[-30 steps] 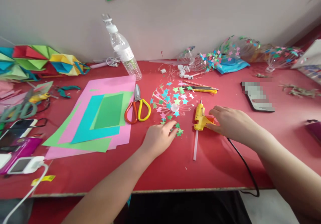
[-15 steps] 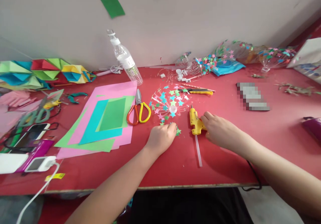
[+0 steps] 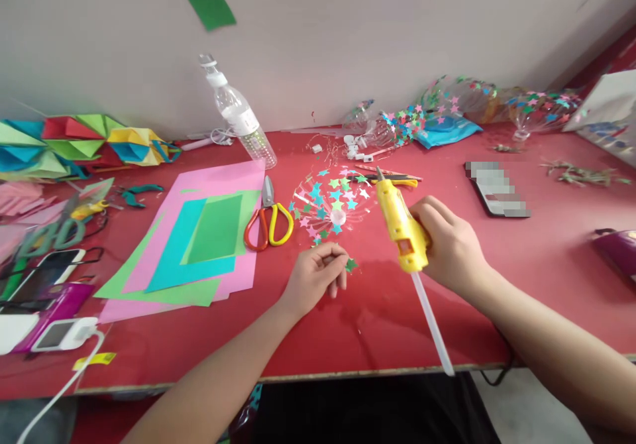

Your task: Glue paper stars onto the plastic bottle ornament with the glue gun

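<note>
Fingers of left hand point(image 3: 318, 275) closed, pinching green star point(image 3: 350, 265) at tips. Right hand point(image 3: 450, 242) curls round yellow glue gun point(image 3: 401, 222) at handle, gun held above tabletop point(image 3: 318, 338). We judge star light, thin, bendy: pinch one point. Gun looks stiff, fairly light, nozzle maybe hot: we grip handle.

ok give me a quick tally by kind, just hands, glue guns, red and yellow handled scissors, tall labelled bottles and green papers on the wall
Hands: 2, left hand and right hand
Glue gun: 1
Red and yellow handled scissors: 1
Tall labelled bottle: 1
Green paper on the wall: 1
Total: 6
</note>
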`<action>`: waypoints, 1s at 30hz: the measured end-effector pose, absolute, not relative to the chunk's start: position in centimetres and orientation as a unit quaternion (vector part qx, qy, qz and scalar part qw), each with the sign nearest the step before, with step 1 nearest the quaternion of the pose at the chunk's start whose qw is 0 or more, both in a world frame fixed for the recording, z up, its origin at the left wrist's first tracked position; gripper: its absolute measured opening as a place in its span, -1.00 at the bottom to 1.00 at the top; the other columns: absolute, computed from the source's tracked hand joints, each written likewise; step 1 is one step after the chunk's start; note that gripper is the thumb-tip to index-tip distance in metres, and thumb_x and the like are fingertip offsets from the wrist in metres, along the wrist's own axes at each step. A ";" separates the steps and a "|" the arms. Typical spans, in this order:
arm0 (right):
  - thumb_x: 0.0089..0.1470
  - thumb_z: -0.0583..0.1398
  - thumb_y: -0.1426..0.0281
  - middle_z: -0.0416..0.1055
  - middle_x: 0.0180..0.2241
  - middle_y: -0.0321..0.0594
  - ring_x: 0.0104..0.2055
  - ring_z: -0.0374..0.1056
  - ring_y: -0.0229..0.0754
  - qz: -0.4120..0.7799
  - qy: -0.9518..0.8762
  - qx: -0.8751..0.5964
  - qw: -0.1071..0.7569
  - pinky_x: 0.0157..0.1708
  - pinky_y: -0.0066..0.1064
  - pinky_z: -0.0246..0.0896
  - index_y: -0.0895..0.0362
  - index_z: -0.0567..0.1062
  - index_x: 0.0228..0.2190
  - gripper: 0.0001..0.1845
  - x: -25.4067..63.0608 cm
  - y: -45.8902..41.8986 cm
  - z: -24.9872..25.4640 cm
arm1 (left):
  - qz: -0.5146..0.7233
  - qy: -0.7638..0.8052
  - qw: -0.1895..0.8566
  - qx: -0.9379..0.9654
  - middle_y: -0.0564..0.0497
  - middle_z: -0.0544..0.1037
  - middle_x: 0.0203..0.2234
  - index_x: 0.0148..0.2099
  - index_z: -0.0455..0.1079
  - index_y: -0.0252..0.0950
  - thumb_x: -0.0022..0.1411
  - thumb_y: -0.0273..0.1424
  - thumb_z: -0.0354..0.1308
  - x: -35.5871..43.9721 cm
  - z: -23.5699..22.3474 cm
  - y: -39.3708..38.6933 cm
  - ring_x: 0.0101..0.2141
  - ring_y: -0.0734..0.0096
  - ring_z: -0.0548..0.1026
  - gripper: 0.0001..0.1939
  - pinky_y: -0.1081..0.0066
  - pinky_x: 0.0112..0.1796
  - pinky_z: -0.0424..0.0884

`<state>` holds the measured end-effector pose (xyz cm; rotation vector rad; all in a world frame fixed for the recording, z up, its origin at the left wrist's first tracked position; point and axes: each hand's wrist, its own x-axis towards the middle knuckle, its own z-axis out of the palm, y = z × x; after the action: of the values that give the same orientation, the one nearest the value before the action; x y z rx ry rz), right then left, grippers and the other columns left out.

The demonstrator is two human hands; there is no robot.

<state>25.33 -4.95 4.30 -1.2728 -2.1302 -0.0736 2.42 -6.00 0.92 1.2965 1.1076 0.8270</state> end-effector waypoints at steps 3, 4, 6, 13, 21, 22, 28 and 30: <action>0.16 0.05 0.37 0.30 -0.41 -0.18 -0.46 0.21 -0.25 0.050 -0.849 -0.347 0.396 -0.51 -0.44 0.14 0.12 0.29 -0.31 -0.92 24.2 -6.0 3.8 | 0.362 0.451 0.615 0.536 0.12 0.42 -0.71 -0.36 0.32 -0.32 0.18 -0.17 0.16 2.7 0.7 -6.5 -0.76 0.63 0.28 -0.71 0.59 -0.70 0.22; 0.18 0.05 0.35 0.32 -0.40 -0.16 -0.44 0.24 -0.24 0.079 -0.857 -0.318 0.396 -0.50 -0.44 0.17 0.13 0.29 -0.29 -0.90 23.7 -6.3 3.6 | 0.368 0.440 0.616 0.540 0.12 0.42 -0.70 -0.34 0.34 -0.32 0.18 -0.14 0.16 2.7 0.6 -6.8 -0.75 0.62 0.28 -0.69 0.59 -0.70 0.22; 0.20 0.07 0.34 0.35 -0.40 -0.16 -0.44 0.28 -0.25 0.128 -0.864 -0.287 0.394 -0.49 -0.44 0.20 0.13 0.28 -0.29 -0.89 22.7 -6.9 3.0 | 0.381 0.412 0.601 0.570 0.11 0.42 -0.68 -0.32 0.36 -0.32 0.20 -0.12 0.15 2.7 0.4 -7.2 -0.73 0.60 0.30 -0.67 0.57 -0.67 0.24; 0.17 0.10 0.42 0.27 -0.52 -0.30 -0.55 0.17 -0.33 0.185 -0.837 -0.283 0.429 -0.57 -0.50 0.10 0.09 0.23 -0.41 -0.87 21.2 -7.4 2.4 | 0.411 0.371 0.491 0.672 0.09 0.43 -0.66 -0.43 0.33 -0.28 0.26 -0.29 0.10 2.7 0.6 -7.8 -0.63 0.54 0.37 -0.76 0.52 -0.57 0.30; 0.21 0.02 0.48 0.44 -0.41 -0.14 -0.44 0.35 -0.22 0.020 -0.893 -0.247 0.376 -0.45 -0.42 0.23 0.15 0.32 -0.28 -0.92 21.6 -7.0 2.0 | 0.383 0.366 0.604 0.596 0.03 0.42 -0.63 -0.48 0.32 -0.29 0.23 -0.20 0.08 3.2 -0.7 -7.4 -0.61 0.47 0.37 -0.68 0.43 -0.56 0.35; 0.21 0.03 0.47 0.43 -0.42 -0.14 -0.43 0.36 -0.22 0.029 -0.892 -0.245 0.378 -0.45 -0.42 0.24 0.15 0.32 -0.27 -0.93 21.5 -7.0 1.9 | 0.377 0.361 0.614 0.593 0.01 0.43 -0.62 -0.49 0.32 -0.29 0.23 -0.17 0.08 3.2 -0.6 -7.4 -0.59 0.45 0.39 -0.66 0.42 -0.54 0.36; 0.17 0.11 0.43 0.40 -0.40 -0.14 -0.40 0.36 -0.22 0.114 -0.872 -0.254 0.402 -0.44 -0.42 0.27 0.14 0.32 -0.29 -0.96 21.4 -7.0 2.2 | 0.365 0.359 0.618 0.596 0.06 0.40 -0.68 -0.47 0.33 -0.29 0.23 -0.11 0.10 3.2 0.8 -7.5 -0.64 0.48 0.39 -0.62 0.46 -0.58 0.35; 0.16 0.13 0.42 0.37 -0.42 -0.15 -0.43 0.31 -0.24 0.125 -0.857 -0.278 0.415 -0.47 -0.43 0.24 0.14 0.31 -0.33 -0.94 21.4 -6.9 2.3 | 0.369 0.354 0.628 0.587 0.07 0.41 -0.67 -0.45 0.33 -0.29 0.23 -0.10 0.11 3.3 0.8 -7.5 -0.66 0.51 0.39 -0.63 0.49 -0.60 0.35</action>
<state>21.43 -6.85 2.32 -0.6996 -2.1532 0.3135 3.27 -7.50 0.82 1.3464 0.8108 0.8448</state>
